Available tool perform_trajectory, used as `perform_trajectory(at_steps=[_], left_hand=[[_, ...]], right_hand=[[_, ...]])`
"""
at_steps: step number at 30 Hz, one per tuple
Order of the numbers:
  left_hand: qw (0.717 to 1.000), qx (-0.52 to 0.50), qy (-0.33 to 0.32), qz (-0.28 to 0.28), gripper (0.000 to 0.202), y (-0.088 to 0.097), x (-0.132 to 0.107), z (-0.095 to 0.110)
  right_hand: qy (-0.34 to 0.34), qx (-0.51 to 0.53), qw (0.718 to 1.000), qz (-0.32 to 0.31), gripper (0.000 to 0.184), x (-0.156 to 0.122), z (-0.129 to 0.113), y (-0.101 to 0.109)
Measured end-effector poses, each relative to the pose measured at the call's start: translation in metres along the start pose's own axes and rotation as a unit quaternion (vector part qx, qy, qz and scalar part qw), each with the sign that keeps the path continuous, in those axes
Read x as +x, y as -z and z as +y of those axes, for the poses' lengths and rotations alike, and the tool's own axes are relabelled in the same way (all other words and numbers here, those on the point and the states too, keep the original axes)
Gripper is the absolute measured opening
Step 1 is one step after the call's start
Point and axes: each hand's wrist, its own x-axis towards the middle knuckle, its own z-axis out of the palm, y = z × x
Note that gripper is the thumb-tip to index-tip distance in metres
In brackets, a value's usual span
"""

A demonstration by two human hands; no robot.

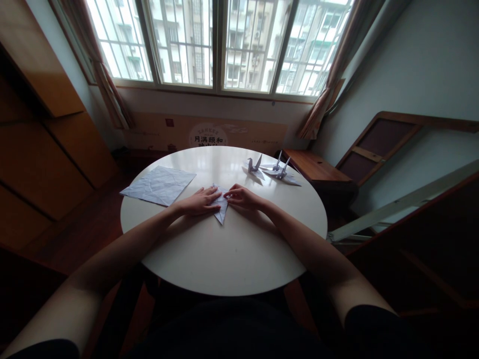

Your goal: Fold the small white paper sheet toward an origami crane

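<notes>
A small folded piece of paper [221, 214], pale and pointed towards me, lies on the white round table [228, 264]. My left hand [200, 200] rests flat on its left side with the fingers stretched out, pressing it down. At its right edge, my right hand [242, 196] has thumb and fingertips closed together on the paper. Part of the folded paper is hidden under the fingers of both hands.
Creased paper sheets [160, 184] lie at the table's left. Several folded paper cranes [254, 168] stand at the back right. Beyond the table are a wooden stool or low cabinet [318, 167], a long printed box [157, 132] and a barred window [217, 45].
</notes>
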Motion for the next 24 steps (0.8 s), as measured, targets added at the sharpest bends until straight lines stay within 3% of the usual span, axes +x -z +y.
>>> perform_trajectory(at_steps=[6, 12, 18, 24], left_hand=[[1.000, 0.004, 0.002, -0.001, 0.074, 0.001, 0.000, 0.001], [0.999, -0.035, -0.018, 0.012, 0.076, 0.002, -0.004, -0.002], [0.992, -0.103, -0.070, 0.003, 0.096, 0.012, -0.013, -0.004], [0.993, -0.097, -0.065, 0.017, 0.087, 0.010, -0.012, -0.005]], right_hand=[[0.019, 0.015, 0.999, 0.043, 0.028, -0.003, -0.002, -0.004], [0.046, 0.008, 0.999, 0.008, 0.023, -0.003, -0.005, -0.001], [0.039, 0.018, 0.999, 0.009, 0.026, 0.001, -0.006, 0.000], [0.038, 0.011, 0.999, 0.005, 0.024, 0.001, -0.007, 0.000]])
